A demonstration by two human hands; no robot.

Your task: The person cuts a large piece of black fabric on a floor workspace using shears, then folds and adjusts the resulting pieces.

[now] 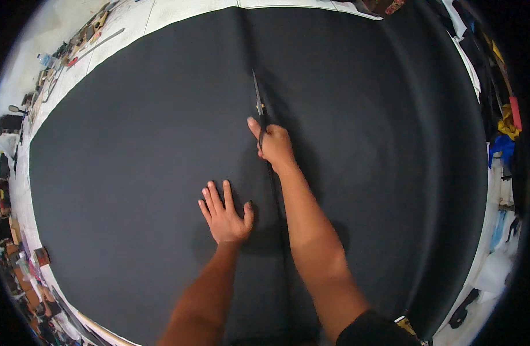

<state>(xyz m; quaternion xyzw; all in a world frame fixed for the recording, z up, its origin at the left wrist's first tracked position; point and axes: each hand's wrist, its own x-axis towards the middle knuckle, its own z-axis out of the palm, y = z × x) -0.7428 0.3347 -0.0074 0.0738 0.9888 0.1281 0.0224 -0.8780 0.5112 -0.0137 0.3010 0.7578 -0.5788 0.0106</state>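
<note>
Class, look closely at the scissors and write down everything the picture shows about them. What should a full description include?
The scissors have a slim, silvery, metal-looking blade tapering to a point, a small brassy spot near the pivot, and a dark handle. The right hand grips the handle, partly hiding it. They lie over the black sheet, tip pointing away from the person, in line with the dark slit behind them. How far the blades are open is unclear.

L hand [227, 225] palm-dn, fingers [215, 197] splayed; R hand [275, 143] further fwd, curled in grip.
</note>
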